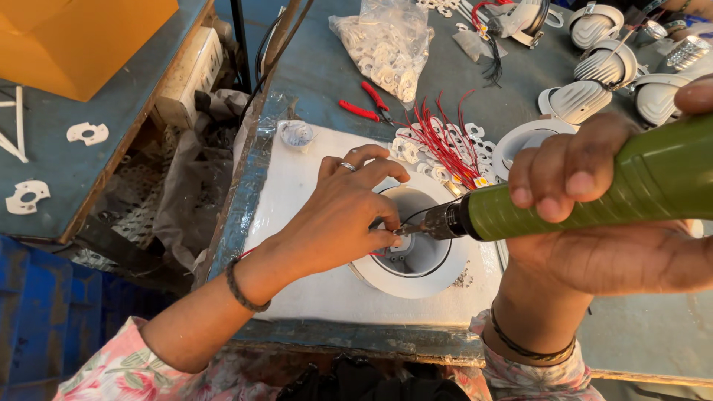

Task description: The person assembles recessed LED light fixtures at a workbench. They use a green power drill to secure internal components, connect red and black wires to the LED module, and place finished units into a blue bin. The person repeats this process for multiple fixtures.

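a green electric screwdriver (594, 189) lies near level, tip in a round white lamp housing (416, 256) on a white pad.

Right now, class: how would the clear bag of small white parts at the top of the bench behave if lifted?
The clear bag would probably sag and shift, since its thin plastic looks crumpled. The loose parts inside likely slide and bunch low. It seems unlikely to roll, being slumped flat on the bench.

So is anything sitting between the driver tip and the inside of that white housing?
Nothing visible. The green screwdriver tip already sits inside the white housing; only the left hand fingertips steady it beside the tip.
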